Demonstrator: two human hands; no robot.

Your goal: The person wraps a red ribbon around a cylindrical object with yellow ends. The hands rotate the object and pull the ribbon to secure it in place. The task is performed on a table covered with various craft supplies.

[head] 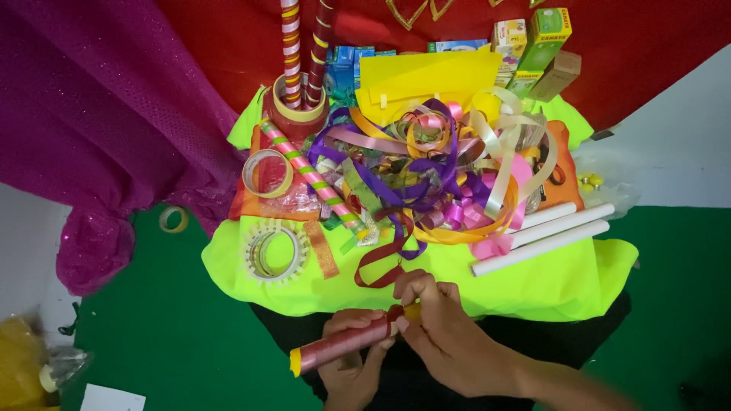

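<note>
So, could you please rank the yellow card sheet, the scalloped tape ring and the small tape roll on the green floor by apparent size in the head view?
1. Yellow card sheet
2. Scalloped tape ring
3. Small tape roll, though it lies lower, farther from the camera.

A craft or decoration-making corner, worked on the floor — a neon-yellow cloth (563,285) over green matting (183,342) carries a heap of curled ribbons (426,171), tape rolls (268,173), striped wrapped sticks (312,173) and white paper tubes (548,236). Behind hang red (228,46) and glittery purple fabrics (99,114) — with small cardboard boxes (533,46) stacked nearby.
</note>
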